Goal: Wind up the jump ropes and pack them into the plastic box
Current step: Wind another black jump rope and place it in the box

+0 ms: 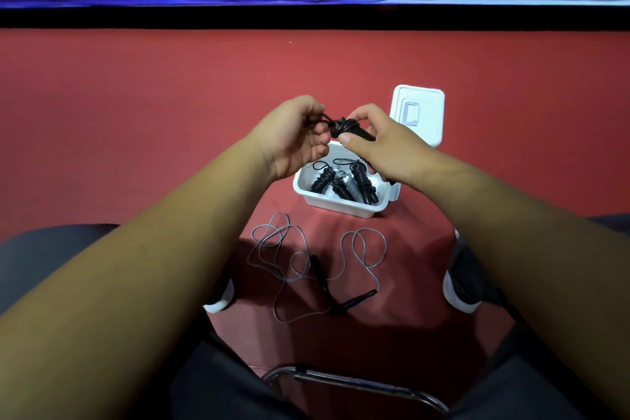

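I hold a wound black jump rope [344, 128] in the air above the white plastic box [341, 204]. My right hand [378, 147] grips its handles and coils. My left hand [300, 136] pinches the loose end loop of the cord. The box sits open on the red floor and holds three wound ropes [344, 181], black and grey. A loose grey jump rope [306, 266] with black handles lies tangled on the floor between my feet.
The box's white lid [421, 112] lies on the floor just behind the box on the right. My shoes [467, 280] flank the loose rope. A metal chair frame [358, 382] is at the bottom. A black strip and blue wall bound the floor far ahead.
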`<state>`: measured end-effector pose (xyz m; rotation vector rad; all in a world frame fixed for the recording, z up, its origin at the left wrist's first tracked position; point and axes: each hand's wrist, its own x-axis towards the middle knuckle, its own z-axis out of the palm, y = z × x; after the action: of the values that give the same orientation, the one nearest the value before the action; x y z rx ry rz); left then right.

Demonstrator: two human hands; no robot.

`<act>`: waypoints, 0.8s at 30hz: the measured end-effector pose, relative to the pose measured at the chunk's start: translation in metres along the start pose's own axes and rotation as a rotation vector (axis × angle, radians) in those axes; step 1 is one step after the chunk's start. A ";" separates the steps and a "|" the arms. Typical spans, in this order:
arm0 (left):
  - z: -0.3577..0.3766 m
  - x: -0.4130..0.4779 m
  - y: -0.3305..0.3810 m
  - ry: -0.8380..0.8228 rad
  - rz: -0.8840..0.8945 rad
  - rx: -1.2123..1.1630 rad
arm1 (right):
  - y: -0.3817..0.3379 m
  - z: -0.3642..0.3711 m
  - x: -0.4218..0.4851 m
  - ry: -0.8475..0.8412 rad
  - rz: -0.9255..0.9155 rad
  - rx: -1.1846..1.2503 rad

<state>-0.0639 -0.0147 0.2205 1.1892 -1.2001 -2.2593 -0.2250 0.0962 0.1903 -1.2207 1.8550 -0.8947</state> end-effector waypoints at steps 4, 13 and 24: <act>0.001 0.006 -0.003 0.073 -0.027 0.149 | 0.011 0.002 0.004 0.010 0.081 0.014; -0.008 0.034 -0.020 0.184 0.040 0.387 | 0.024 0.009 0.015 0.058 0.345 -0.036; -0.036 0.100 -0.022 0.291 -0.110 0.465 | 0.068 0.036 0.098 0.106 0.592 0.058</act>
<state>-0.0936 -0.0813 0.1398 1.7182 -1.6188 -1.8372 -0.2513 0.0196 0.0962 -0.5362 2.0895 -0.6781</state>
